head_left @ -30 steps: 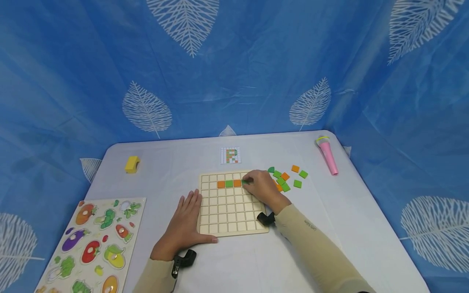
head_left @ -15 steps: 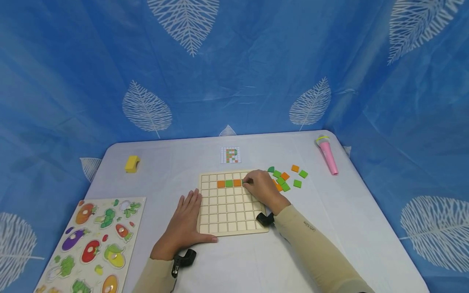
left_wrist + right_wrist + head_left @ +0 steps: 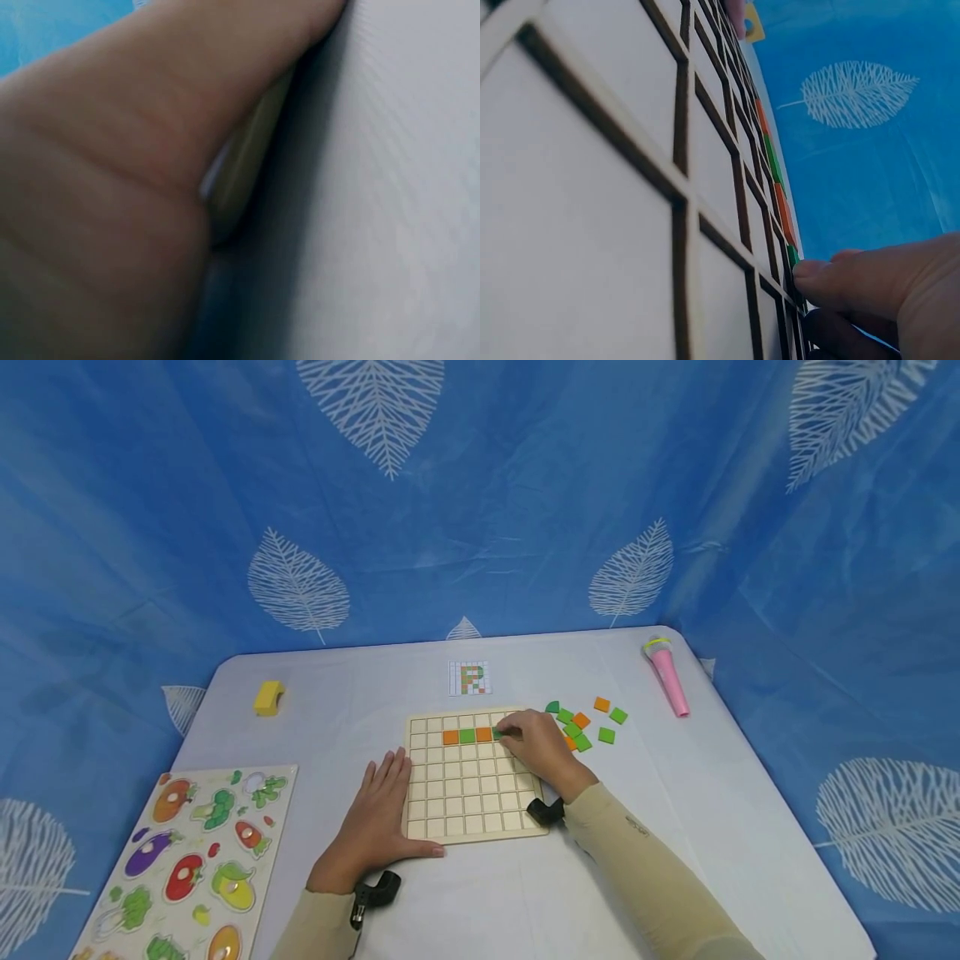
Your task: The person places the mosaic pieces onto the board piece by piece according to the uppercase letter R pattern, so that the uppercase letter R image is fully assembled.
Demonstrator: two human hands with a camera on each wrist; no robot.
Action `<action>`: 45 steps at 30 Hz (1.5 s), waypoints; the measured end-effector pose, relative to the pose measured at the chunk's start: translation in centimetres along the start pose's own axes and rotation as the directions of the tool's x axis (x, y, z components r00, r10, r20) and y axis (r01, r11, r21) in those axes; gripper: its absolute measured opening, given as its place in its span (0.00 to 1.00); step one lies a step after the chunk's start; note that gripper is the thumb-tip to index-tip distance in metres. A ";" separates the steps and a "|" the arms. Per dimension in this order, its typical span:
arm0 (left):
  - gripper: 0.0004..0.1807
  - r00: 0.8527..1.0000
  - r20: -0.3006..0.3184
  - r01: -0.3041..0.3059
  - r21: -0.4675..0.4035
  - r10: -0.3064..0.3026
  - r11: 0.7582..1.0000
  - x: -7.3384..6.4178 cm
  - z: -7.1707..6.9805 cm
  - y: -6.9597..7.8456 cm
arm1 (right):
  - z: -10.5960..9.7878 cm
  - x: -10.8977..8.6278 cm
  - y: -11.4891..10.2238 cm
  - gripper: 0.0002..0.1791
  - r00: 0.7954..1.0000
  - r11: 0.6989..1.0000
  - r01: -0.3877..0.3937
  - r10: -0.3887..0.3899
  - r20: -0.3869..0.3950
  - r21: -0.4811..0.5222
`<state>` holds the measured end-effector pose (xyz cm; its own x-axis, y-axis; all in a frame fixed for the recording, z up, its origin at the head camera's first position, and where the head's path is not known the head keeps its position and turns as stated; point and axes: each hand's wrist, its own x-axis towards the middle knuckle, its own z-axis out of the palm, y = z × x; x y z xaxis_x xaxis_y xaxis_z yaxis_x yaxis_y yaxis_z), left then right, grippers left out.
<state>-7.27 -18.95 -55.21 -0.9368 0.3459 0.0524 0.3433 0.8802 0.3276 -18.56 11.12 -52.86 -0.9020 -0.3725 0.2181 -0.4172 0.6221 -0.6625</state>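
A wooden grid board (image 3: 456, 806) lies on the table. Across its second row run an orange tile (image 3: 450, 737), a light green tile (image 3: 467, 736) and another orange tile (image 3: 483, 735). At the right end of that row my right hand (image 3: 542, 745) pinches a dark green tile (image 3: 793, 257); the fingers hide most of its shape. My left hand (image 3: 378, 827) lies with straight, spread fingers along the board's left edge, its thumb by the lower left corner. The left wrist view shows mostly the blurred palm and thumb base (image 3: 172, 127) beside the board's edge.
Loose green and orange tiles (image 3: 581, 721) lie right of the board, with a dark green quarter-round (image 3: 552, 707). Behind it is a pattern card (image 3: 470, 678). A pink toy microphone (image 3: 667, 677), yellow block (image 3: 268, 698) and vegetable puzzle (image 3: 197, 843) lie farther out.
Both hands stay nearly in place. The dark green tile under the right fingertips shows a little, then is almost covered, then shows again. The head view has shifted slightly.
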 end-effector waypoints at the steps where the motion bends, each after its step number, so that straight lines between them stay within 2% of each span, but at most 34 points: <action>1: 0.87 1.000 0.002 0.001 0.000 -0.001 1.000 0.0 0.0 0.0 | 0.0 0.0 0.0 0.11 1.000 1.000 0.003 -0.003 -0.003 0.001; 12: 0.86 1.000 -0.001 0.003 0.001 -0.003 1.000 0.0 -0.1 0.1 | 0.1 -0.1 0.3 0.10 0.999 0.999 0.034 -0.035 -0.024 -0.017; 27: 0.87 1.000 -0.005 0.000 0.002 0.000 1.000 0.0 0.2 -0.1 | -0.6 -0.2 0.6 0.09 1.000 1.000 0.003 -0.003 0.009 0.018; 37: 0.87 1.000 -0.004 0.007 0.011 -0.007 1.000 0.0 0.2 -0.1 | -2.2 0.0 1.8 0.11 0.997 1.000 -0.015 0.015 -0.070 -0.011; 45: 0.87 1.000 0.000 0.008 0.006 -0.008 1.000 0.0 0.2 0.0 | -3.6 0.4 3.2 0.12 0.993 0.996 -0.080 0.076 -0.090 -0.049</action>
<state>-7.26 -18.88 -55.41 -0.9395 0.3390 0.0497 0.3363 0.8848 0.3225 -20.61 15.41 -52.31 -0.9373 -0.2612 0.2306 -0.3483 0.6830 -0.6420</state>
